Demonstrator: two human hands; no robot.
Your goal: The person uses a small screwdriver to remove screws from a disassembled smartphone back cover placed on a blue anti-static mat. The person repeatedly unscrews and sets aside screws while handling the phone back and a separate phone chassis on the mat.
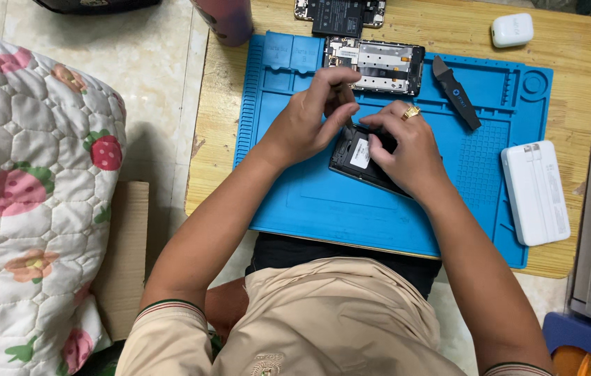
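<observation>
A dark opened phone body (pixel 356 159) with a white sticker inside lies on a blue repair mat (pixel 309 202). My right hand (pixel 407 150), wearing a gold ring, rests on top of the phone and presses it down. My left hand (pixel 313 115) pinches a thin metal tool whose tip touches the phone's upper edge. A second opened phone frame (pixel 382 66) with its circuit boards showing lies at the mat's far edge, just beyond my fingers.
A black pry tool (pixel 457 92) lies on the mat's right part. A white power bank (pixel 535 191) and a small white case (pixel 512 30) sit on the wooden table (pixel 567 90). A dark cup (pixel 224 21) stands far left. A quilted strawberry blanket (pixel 30 195) lies left.
</observation>
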